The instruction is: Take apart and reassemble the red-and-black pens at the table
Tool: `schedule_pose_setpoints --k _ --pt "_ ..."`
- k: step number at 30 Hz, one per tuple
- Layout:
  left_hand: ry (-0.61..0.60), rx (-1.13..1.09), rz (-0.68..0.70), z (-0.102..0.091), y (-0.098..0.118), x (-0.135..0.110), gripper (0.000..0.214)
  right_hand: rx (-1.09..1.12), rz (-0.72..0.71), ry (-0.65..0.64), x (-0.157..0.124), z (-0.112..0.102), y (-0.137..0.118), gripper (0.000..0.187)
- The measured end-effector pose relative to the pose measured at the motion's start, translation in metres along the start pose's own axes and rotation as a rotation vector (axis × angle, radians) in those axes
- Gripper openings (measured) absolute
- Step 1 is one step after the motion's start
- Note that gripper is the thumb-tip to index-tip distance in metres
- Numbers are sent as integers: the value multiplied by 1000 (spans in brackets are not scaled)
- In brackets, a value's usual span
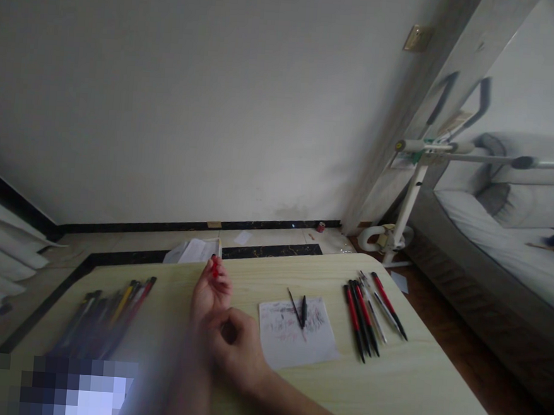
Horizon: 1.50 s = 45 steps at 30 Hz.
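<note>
My left hand (pixel 214 291) is raised over the far part of the table, palm up with curled fingers. It holds a small red piece with a dark tip (pixel 214 267), which looks like part of a pen; the rest is hidden by the fingers. Against my left wrist rests my right hand (pixel 243 347), its thumb and forefinger curled into a loop. Whether anything is inside that loop cannot be seen. Right of my hands lies a scribbled sheet of paper (pixel 279 353), with a black pen piece (pixel 304 310) and a thin refill (pixel 295 307) on it.
Several red-and-black and clear pens (pixel 364 321) lie at the right of the pale wooden table (pixel 387 392). A blurred bunch of pens (pixel 103 315) lies at the left. Beyond the far edge is a box with papers (pixel 195 250). Exercise equipment (pixel 407 204) stands near a sofa (pixel 483 247).
</note>
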State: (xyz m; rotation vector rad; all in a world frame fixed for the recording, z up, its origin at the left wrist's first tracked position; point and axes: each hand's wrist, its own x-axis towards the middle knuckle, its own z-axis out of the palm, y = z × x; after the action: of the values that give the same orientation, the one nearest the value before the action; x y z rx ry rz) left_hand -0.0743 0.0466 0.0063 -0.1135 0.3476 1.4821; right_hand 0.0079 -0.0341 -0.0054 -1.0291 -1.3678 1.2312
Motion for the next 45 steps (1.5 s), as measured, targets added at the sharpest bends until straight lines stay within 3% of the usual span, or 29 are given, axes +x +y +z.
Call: schedule_pose_setpoints --k 45 --pt "42 66 26 1 -2 1 29 -31 -16 15 0 0 1 10"
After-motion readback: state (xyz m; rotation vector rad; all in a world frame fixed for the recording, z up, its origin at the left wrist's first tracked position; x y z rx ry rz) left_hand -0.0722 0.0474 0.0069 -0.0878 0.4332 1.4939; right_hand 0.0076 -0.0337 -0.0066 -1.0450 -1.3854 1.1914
